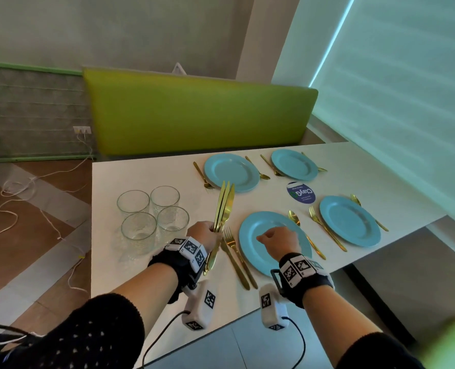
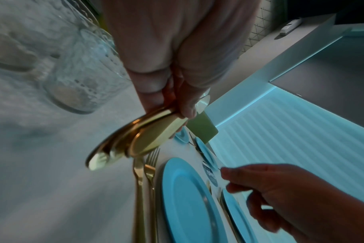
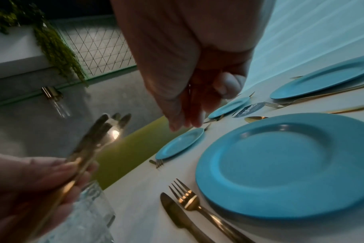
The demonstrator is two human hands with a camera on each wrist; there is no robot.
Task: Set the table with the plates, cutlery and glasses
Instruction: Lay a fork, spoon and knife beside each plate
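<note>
My left hand [image 1: 203,231] has its fingers wrapped round three gold knives [image 1: 225,206], blades pointing up and away over the bench [image 1: 141,283]. My right hand [image 1: 279,241] hovers above the near blue plate [image 1: 247,251], fingers loosely curled and holding nothing. A fourth knife [image 1: 236,267] and a fork [image 1: 242,259] lie side by side just left of that plate. Four glasses [image 1: 138,230] stand clustered further left.

White table [image 1: 109,275]: four blue plates [image 1: 231,172] flanked by gold cutlery [image 1: 327,230], four glasses [image 1: 138,230], sticker [image 1: 300,194].
</note>
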